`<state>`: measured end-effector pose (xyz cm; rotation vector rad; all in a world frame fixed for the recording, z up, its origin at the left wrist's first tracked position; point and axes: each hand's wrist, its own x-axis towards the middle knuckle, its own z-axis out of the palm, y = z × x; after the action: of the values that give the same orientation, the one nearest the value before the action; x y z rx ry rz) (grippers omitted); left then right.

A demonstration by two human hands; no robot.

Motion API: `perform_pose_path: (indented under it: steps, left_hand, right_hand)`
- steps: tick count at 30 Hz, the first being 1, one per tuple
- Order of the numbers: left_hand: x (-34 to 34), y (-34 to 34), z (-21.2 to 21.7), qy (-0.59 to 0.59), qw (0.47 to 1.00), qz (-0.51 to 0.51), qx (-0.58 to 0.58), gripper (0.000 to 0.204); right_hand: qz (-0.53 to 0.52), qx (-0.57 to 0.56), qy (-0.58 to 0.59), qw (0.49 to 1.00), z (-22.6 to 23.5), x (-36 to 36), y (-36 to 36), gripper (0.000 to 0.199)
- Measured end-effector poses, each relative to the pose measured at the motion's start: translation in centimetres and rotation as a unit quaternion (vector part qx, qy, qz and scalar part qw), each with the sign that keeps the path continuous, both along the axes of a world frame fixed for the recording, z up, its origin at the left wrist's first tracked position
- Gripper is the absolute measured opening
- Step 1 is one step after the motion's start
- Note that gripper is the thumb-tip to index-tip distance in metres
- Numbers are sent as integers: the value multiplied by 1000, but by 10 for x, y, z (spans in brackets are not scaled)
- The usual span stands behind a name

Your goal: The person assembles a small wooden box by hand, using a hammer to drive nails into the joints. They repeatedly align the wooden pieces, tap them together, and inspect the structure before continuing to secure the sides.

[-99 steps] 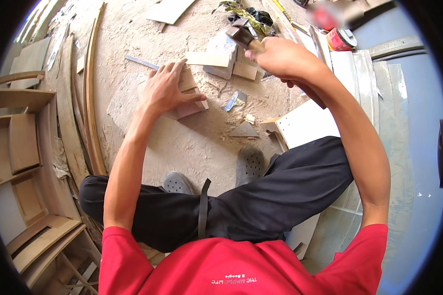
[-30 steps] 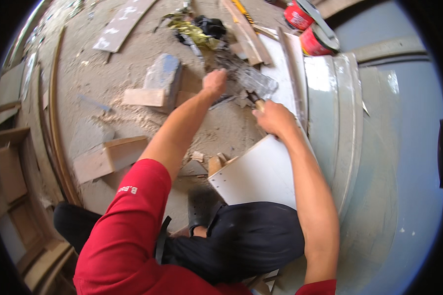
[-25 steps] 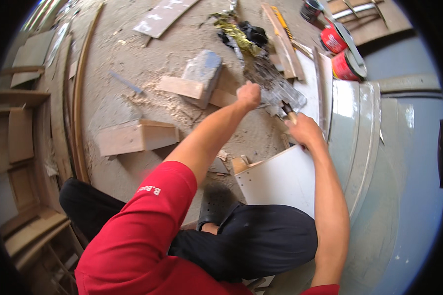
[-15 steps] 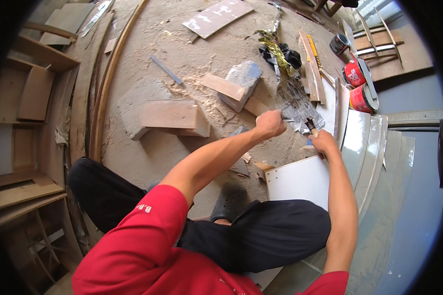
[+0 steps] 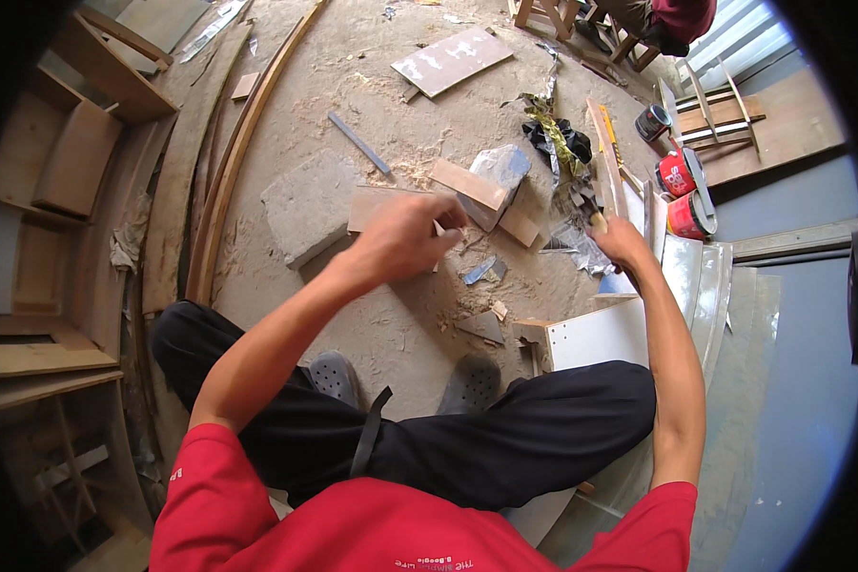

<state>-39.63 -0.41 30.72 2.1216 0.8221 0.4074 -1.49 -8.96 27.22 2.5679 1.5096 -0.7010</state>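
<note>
My left hand (image 5: 412, 236) is raised over a wooden block or box (image 5: 364, 206) and hides most of it. Its fingers are curled together, with a pale sliver showing between them that I cannot identify. Over to the right, my right hand (image 5: 623, 242) is closed around a hand tool with a pale handle (image 5: 598, 222). The tool's dark head lies against crumpled silver foil (image 5: 574, 244), and its exact kind is unclear. A grey slab (image 5: 305, 205) supports the wooden piece. Between the hands, a short board (image 5: 469, 183) rests on a blue-stained block (image 5: 501, 168).
A grey metal bar (image 5: 359, 143) and a white-smeared board (image 5: 452, 61) lie on the dusty floor. Red cans (image 5: 686, 215) stand at right, near a white panel (image 5: 599, 336) by my knee. Long planks (image 5: 234, 162) and wooden cabinets (image 5: 76, 162) line the left. Another person (image 5: 679, 21) is at the far right.
My left hand has moved left, away from the foil, to over the wooden piece. My right hand still grips the tool near the foil. The view has shifted, bringing another person into sight.
</note>
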Motion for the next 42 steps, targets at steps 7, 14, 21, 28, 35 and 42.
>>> perform_pose_path:
  steps: [7,14,21,28,35,42]
  left_hand:
    - [-23,23,-1,29,998,10,-56,17]
    - [-22,29,-40,-28,990,-33,136,16]
    - [-25,27,-55,-5,991,-21,133,16]
    - [-23,28,-61,-24,990,-15,140,17]
    - [-26,27,-65,-34,990,-11,139,15]
    - [-24,27,-68,-67,985,-17,161,14]
  right_hand:
    - [-38,44,90,994,91,-122,24,41]
    - [-170,135,210,953,80,-201,-19,55]
    - [-188,138,249,940,50,-212,-25,54]
    - [-154,133,216,955,29,-202,-21,58]
    - [-170,139,237,946,47,-212,-17,60]
    - [-182,133,253,941,56,-215,-20,58]
